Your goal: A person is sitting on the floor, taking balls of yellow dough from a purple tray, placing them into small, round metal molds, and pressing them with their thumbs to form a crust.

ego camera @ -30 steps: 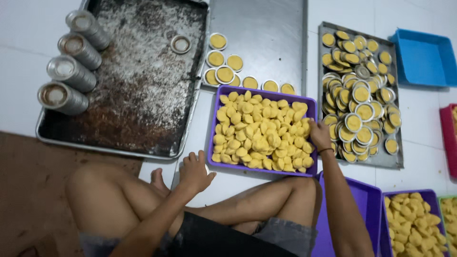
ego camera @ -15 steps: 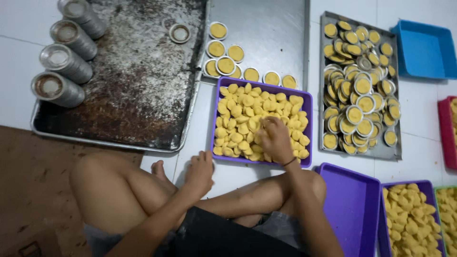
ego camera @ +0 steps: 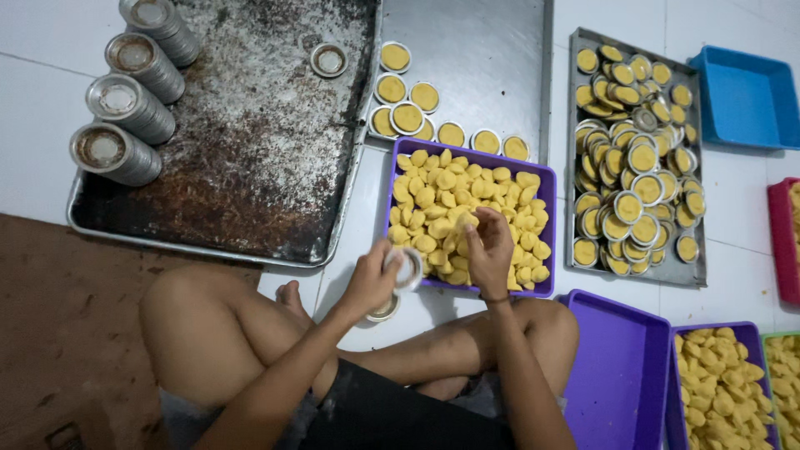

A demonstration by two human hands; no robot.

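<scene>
While the left hand (ego camera: 373, 279) grips a small round tin (ego camera: 407, 268), the right hand (ego camera: 490, 247) pinches a yellow dough piece (ego camera: 463, 223) above the purple tray (ego camera: 546, 179) on the floor (ego camera: 33, 108).

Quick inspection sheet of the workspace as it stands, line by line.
Surface: white tiled floor, brown mat at left.
Job's things: purple tray of yellow dough pieces; small round tin.
Clutter: crumb-covered baking tray, stacked tins, tray of filled tins, blue tray.
Grippers: left hand holds the tin; right hand pinches a dough piece.
Cables: nothing seen.
Surroundings: the person's crossed legs, more trays at right.
</scene>
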